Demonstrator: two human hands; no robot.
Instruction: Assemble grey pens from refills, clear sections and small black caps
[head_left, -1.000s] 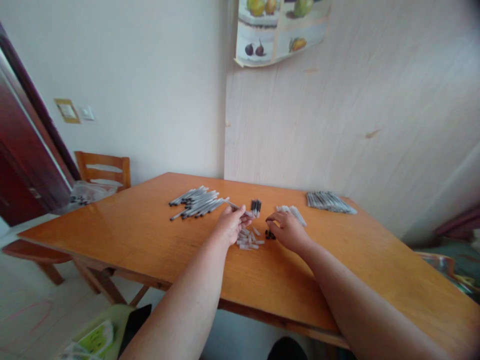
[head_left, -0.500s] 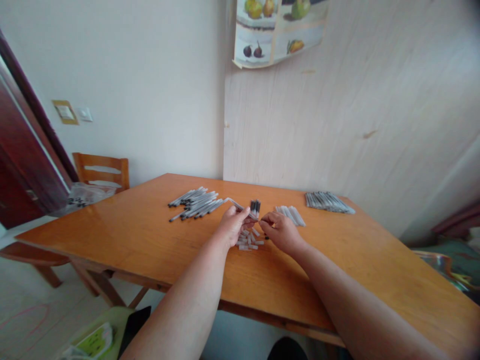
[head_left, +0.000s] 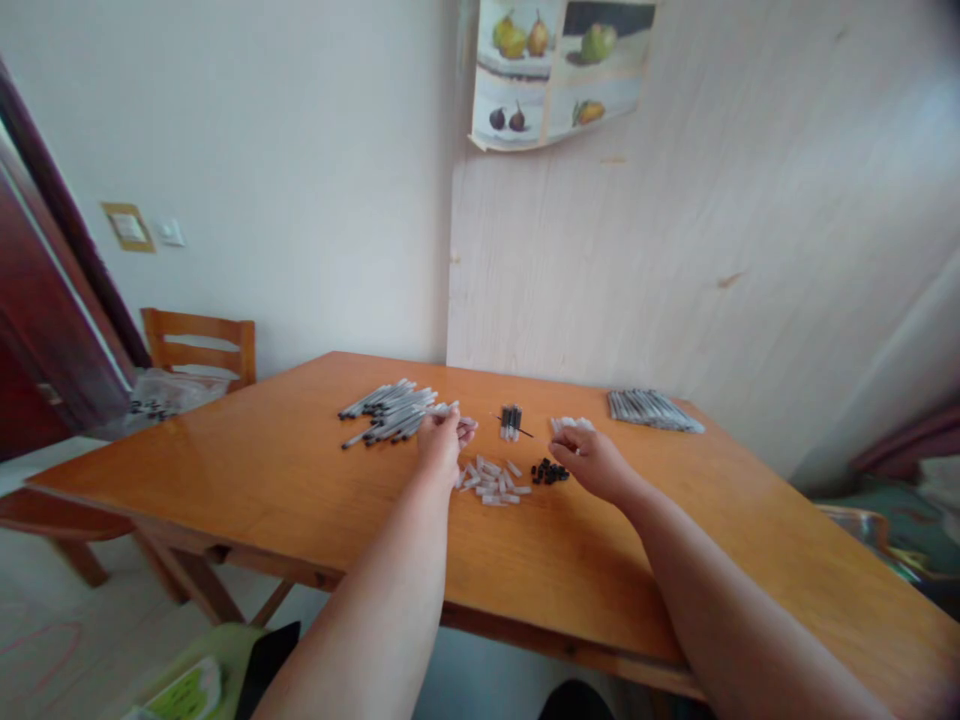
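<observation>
My left hand (head_left: pixel 441 440) is closed around what looks like a translucent pen barrel (head_left: pixel 450 408), mostly hidden by the fingers. It hovers at the right edge of a pile of grey pens (head_left: pixel 394 408) with black ends. On the right, my right hand (head_left: pixel 592 458) has its fingers curled in, and whatever they hold is hidden. Clear plastic tubes (head_left: pixel 566 424) lie partly behind it, and small black plugs (head_left: pixel 546 471) lie beside its fingertips. Between the hands are black-and-clear refills (head_left: pixel 511 420), with a thin one lying across them. Short whitish caps (head_left: pixel 495 482) are scattered nearer me.
A flat bundle of grey pens (head_left: pixel 652 410) lies at the back right of the wooden table (head_left: pixel 360 520). To the left stand a wooden chair (head_left: pixel 199 335) and a clear bag (head_left: pixel 169 395) with black pieces. A fruit poster (head_left: pixel 559 75) hangs on the wall.
My hands have moved apart: the left towards the pen pile, the right outwards over the clear tubes. The refills and black plugs now show more fully.
</observation>
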